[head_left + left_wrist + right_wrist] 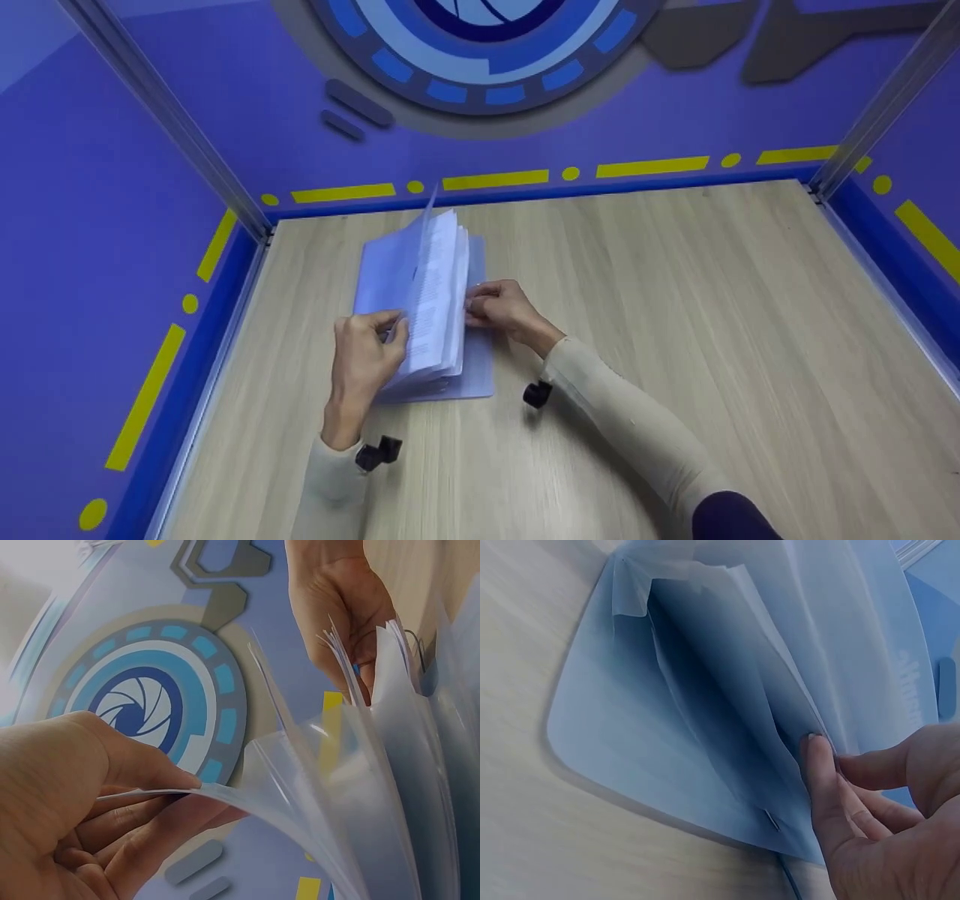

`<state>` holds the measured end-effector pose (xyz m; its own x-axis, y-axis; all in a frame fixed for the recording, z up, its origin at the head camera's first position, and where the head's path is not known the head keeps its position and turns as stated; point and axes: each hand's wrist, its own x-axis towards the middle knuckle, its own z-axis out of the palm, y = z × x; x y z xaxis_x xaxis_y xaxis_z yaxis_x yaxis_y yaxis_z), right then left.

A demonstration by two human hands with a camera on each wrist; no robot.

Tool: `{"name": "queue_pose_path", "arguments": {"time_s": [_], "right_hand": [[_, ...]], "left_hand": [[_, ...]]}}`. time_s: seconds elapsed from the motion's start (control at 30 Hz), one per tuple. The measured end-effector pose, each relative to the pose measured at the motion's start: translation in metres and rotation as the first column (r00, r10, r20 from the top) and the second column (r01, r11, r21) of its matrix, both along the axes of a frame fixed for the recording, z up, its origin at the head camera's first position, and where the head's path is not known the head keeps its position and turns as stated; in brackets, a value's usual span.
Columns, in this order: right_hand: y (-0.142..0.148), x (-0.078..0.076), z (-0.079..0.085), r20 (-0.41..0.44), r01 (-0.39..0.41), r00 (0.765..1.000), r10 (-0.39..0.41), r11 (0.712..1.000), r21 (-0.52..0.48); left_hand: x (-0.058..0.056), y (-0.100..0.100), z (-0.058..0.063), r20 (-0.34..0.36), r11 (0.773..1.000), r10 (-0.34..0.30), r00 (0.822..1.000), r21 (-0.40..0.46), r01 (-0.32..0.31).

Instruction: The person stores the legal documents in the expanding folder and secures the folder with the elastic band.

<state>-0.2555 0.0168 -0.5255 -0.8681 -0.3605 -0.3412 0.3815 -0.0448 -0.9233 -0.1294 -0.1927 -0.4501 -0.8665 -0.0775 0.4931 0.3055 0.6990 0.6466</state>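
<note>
A translucent bluish document folder (386, 277) lies on the table, fanned open. Several clear pockets (371, 787) stand up inside it, and printed sheets (431, 300) show through them. My left hand (364, 356) pinches the edge of a raised clear leaf (281, 814) between thumb and fingers. On the folder's other side, my right hand (510, 311) grips the edge of a pocket divider (799, 682) with thumb and fingertips. The back cover (615, 720) rests flat beneath. Whether the right fingers also hold paper is hard to tell.
The folder stands on a wood-grain table (675, 337). Blue printed panels (225, 97) rise behind and on both sides, joined by metal posts (172, 120). A thin blue cord (789, 877) and a small metal tip (771, 820) show at the back cover's edge.
</note>
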Motion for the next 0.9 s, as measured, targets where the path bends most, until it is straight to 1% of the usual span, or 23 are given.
{"name": "queue_pose_path", "arguments": {"time_s": [0.2, 0.33, 0.43, 0.57, 0.7, 0.77, 0.83, 0.9], "right_hand": [[0.012, -0.002, -0.001, -0.010, -0.032, 0.999, 0.032, 0.999, 0.003], [0.022, -0.003, 0.001, -0.016, -0.035, 0.999, 0.035, 0.999, 0.019], [0.029, -0.003, 0.002, -0.053, -0.038, 0.998, 0.042, 0.997, 0.074], [0.041, -0.003, 0.003, -0.145, -0.058, 0.986, 0.085, 0.982, 0.180], [0.049, 0.000, 0.003, -0.242, -0.048, 0.964, 0.113, 0.964, 0.260], [0.051, 0.002, 0.005, -0.296, -0.032, 0.947, 0.124, 0.954, 0.297], [0.053, 0.004, 0.006, -0.363, -0.016, 0.920, 0.150, 0.938, 0.346], [0.055, 0.005, 0.007, -0.424, -0.007, 0.886, 0.189, 0.919, 0.395]], "left_hand": [[-0.001, 0.005, -0.002, 0.011, 1.000, -0.004, 1.000, -0.006, 0.004], [-0.001, 0.010, -0.006, -0.003, 0.999, -0.019, 1.000, -0.027, 0.019], [-0.002, 0.013, -0.010, -0.015, 0.998, -0.036, 0.999, -0.046, 0.035], [-0.003, 0.017, -0.014, -0.014, 0.997, -0.056, 0.998, -0.062, 0.055], [-0.005, 0.021, -0.019, -0.002, 0.995, -0.069, 0.998, -0.066, 0.069], [-0.006, 0.023, -0.022, 0.007, 0.995, -0.069, 0.998, -0.070, 0.070], [-0.007, 0.026, -0.024, 0.019, 0.995, -0.065, 0.998, -0.078, 0.066], [-0.007, 0.028, -0.025, 0.031, 0.994, -0.062, 0.998, -0.084, 0.064]]}}
